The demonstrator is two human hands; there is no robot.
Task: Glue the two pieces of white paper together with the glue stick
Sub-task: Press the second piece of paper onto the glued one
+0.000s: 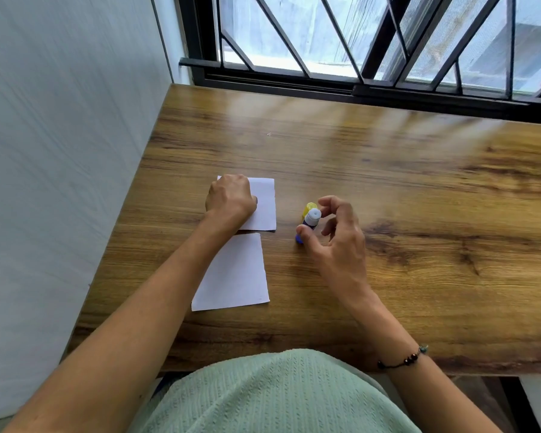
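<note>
Two pieces of white paper lie on the wooden table point(388, 182). My left hand point(230, 200) rests knuckles-up on the left part of the far paper point(264, 203), fingers curled under, pressing it down. The near paper point(233, 273) lies free just below it, partly under my left forearm. To the right, the blue glue stick point(310, 220) stands uncapped with its white tip up. Its yellow cap point(309, 207) sits just behind it. My right hand point(334, 235) cups the stick: the thumb touches its base while the fingers curl loosely beside its top, with a gap.
A white wall runs along the table's left edge. A barred window point(372, 42) sits behind the far edge. My green-clad torso point(278, 398) is at the near edge. A beaded bracelet point(403, 359) is on my right wrist.
</note>
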